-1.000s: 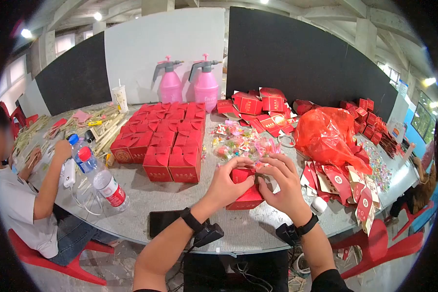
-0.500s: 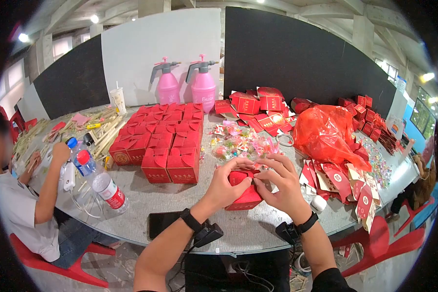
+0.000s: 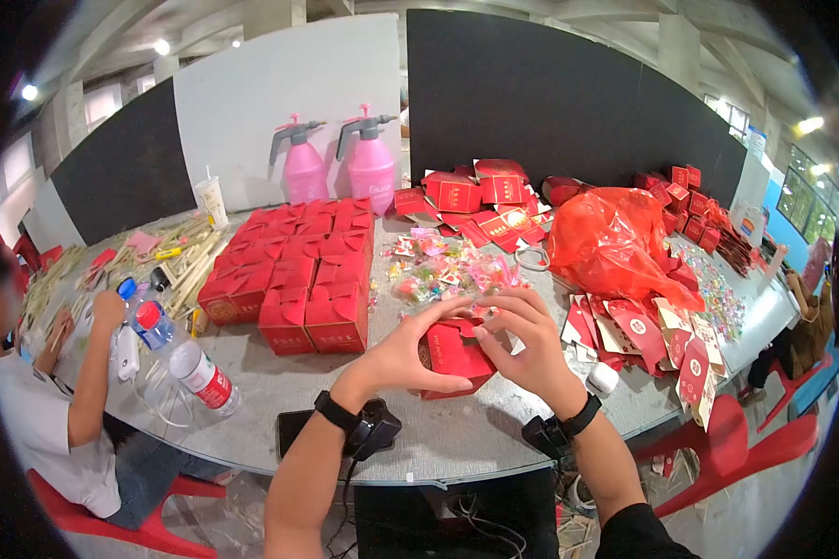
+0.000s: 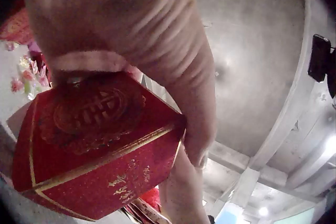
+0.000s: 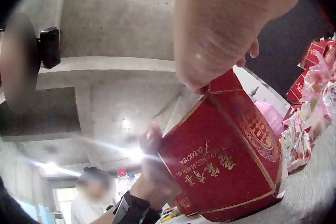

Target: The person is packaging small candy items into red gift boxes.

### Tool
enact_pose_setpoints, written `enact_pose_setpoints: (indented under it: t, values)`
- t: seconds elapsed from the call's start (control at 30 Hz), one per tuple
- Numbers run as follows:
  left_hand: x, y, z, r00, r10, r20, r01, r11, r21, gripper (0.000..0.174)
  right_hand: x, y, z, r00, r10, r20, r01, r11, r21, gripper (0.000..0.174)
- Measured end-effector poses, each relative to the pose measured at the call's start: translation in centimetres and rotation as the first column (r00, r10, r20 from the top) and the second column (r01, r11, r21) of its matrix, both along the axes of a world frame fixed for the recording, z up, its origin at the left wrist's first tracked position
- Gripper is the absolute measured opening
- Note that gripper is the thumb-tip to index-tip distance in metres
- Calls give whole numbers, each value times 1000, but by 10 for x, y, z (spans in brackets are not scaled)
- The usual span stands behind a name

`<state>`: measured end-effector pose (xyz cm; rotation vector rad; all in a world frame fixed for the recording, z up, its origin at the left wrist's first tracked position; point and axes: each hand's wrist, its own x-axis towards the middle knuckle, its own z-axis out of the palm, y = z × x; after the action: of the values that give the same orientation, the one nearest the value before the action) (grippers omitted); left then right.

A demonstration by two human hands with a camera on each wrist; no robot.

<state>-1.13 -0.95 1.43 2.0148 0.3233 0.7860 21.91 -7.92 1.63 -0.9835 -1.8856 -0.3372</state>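
Observation:
A small red box (image 3: 457, 352) with gold print sits on the table between both hands. My left hand (image 3: 408, 354) grips it from the left, thumb along the near side and fingers behind; in the left wrist view the hand (image 4: 131, 29) arches over the box (image 4: 105, 145). My right hand (image 3: 527, 349) is at the box's top right, thumb and fingers on the top flaps. In the right wrist view that hand (image 5: 231, 24) touches the top edge of the box (image 5: 226, 155). Its contents are hidden.
Rows of red boxes (image 3: 294, 270) stand left. Wrapped sweets (image 3: 447, 265) lie behind the hands. A red plastic bag (image 3: 611, 242) and flat cartons (image 3: 639, 326) are right. Left are a bottle (image 3: 200, 373), a phone (image 3: 294, 433) and a seated person (image 3: 47, 419). Two pink sprayers (image 3: 371, 168) stand behind.
My left thumb has moved from the box's top down to its near side. The right thumb remains by the top. The head view has shifted slightly right.

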Motion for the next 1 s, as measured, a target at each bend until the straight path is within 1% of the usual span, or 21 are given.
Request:
enact_pose_setpoints:
  t: [0.03,0.1,0.13,0.2,0.27,0.33,0.4,0.53,0.6,0.63,0.67,0.7,0.73,0.8,0.83,0.9,0.93,0.97,1.0]
  values:
    - [0,2,-1,1000,-4,-2,4,1000,2,118,1,1,0,1000,13,-17,-13,1000,-7,14]
    - [0,8,-5,999,-12,-50,12,1000,11,112,1,2,1,999,27,-34,-28,1000,-9,15]
    - [0,8,-5,999,-11,-50,12,1000,11,112,1,2,0,998,20,-51,-21,999,-28,18]
    - [0,6,-5,999,6,-39,-5,999,50,106,0,1,-2,998,12,-69,-15,999,-51,21]
    - [0,6,-4,999,16,-51,-13,999,44,103,0,2,-2,993,0,-115,-11,995,-97,25]
    - [0,7,-4,998,27,-60,-25,999,41,101,0,2,-2,993,-2,-120,-11,994,-109,26]
    - [1,9,-8,997,56,-59,-50,993,106,98,0,1,-2,992,-8,-125,-7,993,-120,27]
    - [1,11,-9,997,58,-54,-50,987,151,97,0,1,-2,990,-8,-140,-11,991,-133,28]
    - [2,9,-8,998,51,-46,-45,992,117,98,1,1,-4,990,-13,-139,-7,990,-141,28]
    - [3,10,-11,998,50,-46,-44,992,117,98,1,2,-5,985,19,-171,-48,985,-167,29]
    - [4,12,-16,997,63,-46,-56,990,131,104,0,3,-7,978,51,-203,-90,977,-191,31]
    - [5,13,-18,996,77,-45,-70,987,145,109,0,4,-8,978,51,-201,-90,978,-190,31]
    - [7,12,-19,996,77,-43,-70,987,145,109,-1,5,-10,975,59,-213,-99,979,-181,34]
    - [9,9,-19,995,99,-1,-98,987,126,122,-3,3,-10,972,66,-226,-106,980,-171,37]
    - [8,7,-19,995,98,-1,-97,987,127,122,-4,1,-9,969,38,-244,-90,974,-205,38]
    - [5,4,-19,988,141,67,-154,946,285,131,-5,1,-8,965,11,-263,-76,968,-239,40]
    - [3,1,-17,988,139,67,-153,946,285,131,-5,2,-10,952,32,-304,-110,963,-245,40]
    - [2,-1,-13,981,191,29,-191,935,299,128,-5,3,-12,937,49,-347,-142,958,-249,40]
    - [2,-3,-12,970,244,-8,-229,921,315,125,-4,3,-13,937,44,-348,-138,958,-250,40]
